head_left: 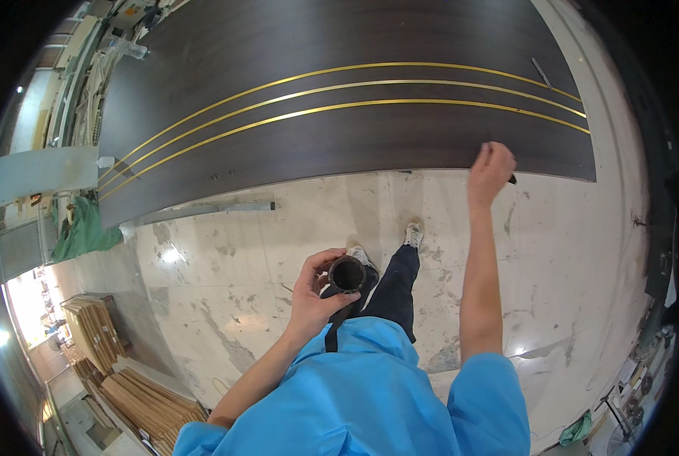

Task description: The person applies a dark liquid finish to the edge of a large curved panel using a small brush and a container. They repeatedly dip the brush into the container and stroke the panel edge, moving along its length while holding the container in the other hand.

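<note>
My left hand (309, 296) is closed around a dark, round, cup-like container (347, 273), held in front of my body with its opening facing up. What lies inside it is too dark to make out. A black strip (332, 336) hangs down below that hand. My right arm reaches forward, and my right hand (493, 173) is over the near edge of a large dark brown panel (339, 144), its fingers pinched together. A small black piece (512, 179) shows beside that hand; whether the fingers hold it, or something else, is hidden. Three gold strips (370, 82) run lengthwise along the panel.
A slim grey tool (541, 74) lies on the panel's far right, a clear plastic bottle (130, 49) at its far left corner. A metal bar (210, 209) lies under the near left edge, close to green cloth (85, 232). Brown boards (145, 403) are stacked at lower left.
</note>
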{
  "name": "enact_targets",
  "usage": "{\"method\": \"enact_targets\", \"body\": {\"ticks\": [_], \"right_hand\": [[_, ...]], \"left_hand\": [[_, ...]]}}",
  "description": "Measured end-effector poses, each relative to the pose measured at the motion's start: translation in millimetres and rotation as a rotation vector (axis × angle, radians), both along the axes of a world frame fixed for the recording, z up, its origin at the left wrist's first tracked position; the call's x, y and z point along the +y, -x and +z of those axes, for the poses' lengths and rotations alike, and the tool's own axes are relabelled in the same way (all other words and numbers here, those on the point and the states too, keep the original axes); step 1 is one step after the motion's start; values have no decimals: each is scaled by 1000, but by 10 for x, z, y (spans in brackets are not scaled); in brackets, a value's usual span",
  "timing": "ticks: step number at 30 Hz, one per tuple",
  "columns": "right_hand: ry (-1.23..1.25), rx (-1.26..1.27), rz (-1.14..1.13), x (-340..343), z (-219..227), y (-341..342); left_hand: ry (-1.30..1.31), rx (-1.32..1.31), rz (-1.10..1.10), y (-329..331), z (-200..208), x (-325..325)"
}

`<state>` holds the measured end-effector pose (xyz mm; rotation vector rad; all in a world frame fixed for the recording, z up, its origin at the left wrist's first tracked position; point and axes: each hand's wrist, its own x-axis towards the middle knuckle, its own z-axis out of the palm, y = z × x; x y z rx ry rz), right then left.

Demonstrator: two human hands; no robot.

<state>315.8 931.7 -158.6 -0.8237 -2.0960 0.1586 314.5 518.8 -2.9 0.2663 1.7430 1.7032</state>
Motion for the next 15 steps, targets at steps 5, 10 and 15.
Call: {"method": "enact_targets", "body": {"ticks": [5,10,15], "right_hand": [[0,37,35,-258,33,330],[41,-83,363,-1822,66,1056],[330,62,929,-2723,317,1385]], "left_hand": [[18,-18,25,-33,-21,-89],[28,2,54,-14,19,-127],[-19,61,43,16,100,-93]]}}
